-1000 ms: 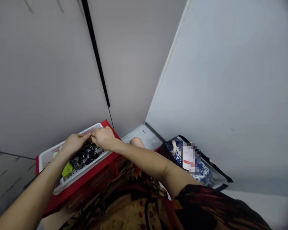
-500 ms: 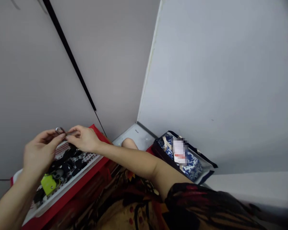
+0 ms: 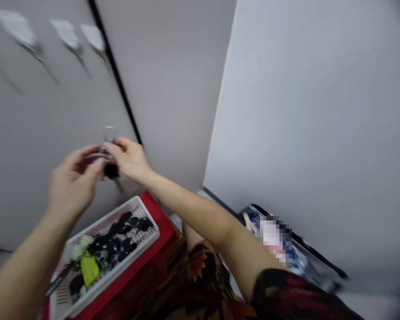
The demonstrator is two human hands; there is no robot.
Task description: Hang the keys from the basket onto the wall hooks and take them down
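A bunch of keys (image 3: 111,170) hangs between my two hands, with a black-headed key pointing down and a metal loop showing above the fingers; motion blurs it. My left hand (image 3: 74,178) pinches the ring part from the left, thumb and fingers closed. From the right, my right hand (image 3: 130,158) grips the same bunch near its top. Below them is a white plastic basket (image 3: 111,280) holding several dark keys and fobs (image 3: 120,242), a lime-yellow tag (image 3: 90,268) and a pale green piece (image 3: 82,247).
The basket rests on a red surface (image 3: 162,222). Several blurred hooks with white backings (image 3: 66,34) are on the grey panel at upper left. A blue-and-white patterned bag (image 3: 302,262) lies at lower right against the pale wall (image 3: 303,111).
Both hands have risen away from the basket with the keys, which now dangle in view. The camera view has shifted, bringing the hooks and more of the basket into sight.
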